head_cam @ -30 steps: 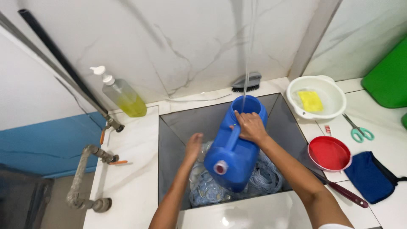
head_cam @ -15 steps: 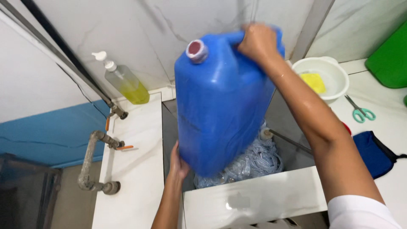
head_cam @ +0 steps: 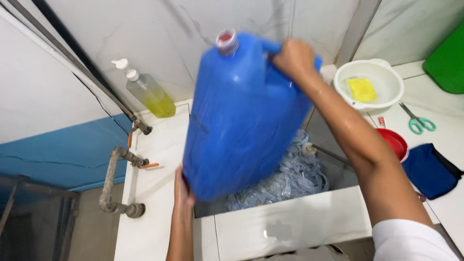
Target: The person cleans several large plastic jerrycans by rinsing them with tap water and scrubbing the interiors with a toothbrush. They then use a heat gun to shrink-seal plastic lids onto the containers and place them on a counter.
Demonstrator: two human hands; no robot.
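A large blue plastic jerrycan (head_cam: 241,116) with a red-capped spout is lifted above a sink basin (head_cam: 290,222). My right hand (head_cam: 295,58) grips its handle at the top. My left hand (head_cam: 182,191) supports its bottom left corner from underneath. The can is blurred and hides much of the basin. Under it, pale blue and white strips or cloths (head_cam: 290,176) lie heaped in the sink.
A pump bottle of yellow liquid (head_cam: 147,92) stands by the wall at the left. To the right are a white bowl (head_cam: 384,94) with a yellow sponge, green scissors (head_cam: 418,123), a red lid (head_cam: 394,142) and a dark blue pouch (head_cam: 427,171). Grey pipes (head_cam: 113,183) run at the left.
The jerrycan has come up out of the sink, where it stood under the running tap, and now hangs raised and tilted in both hands. My left hand has moved under its base.
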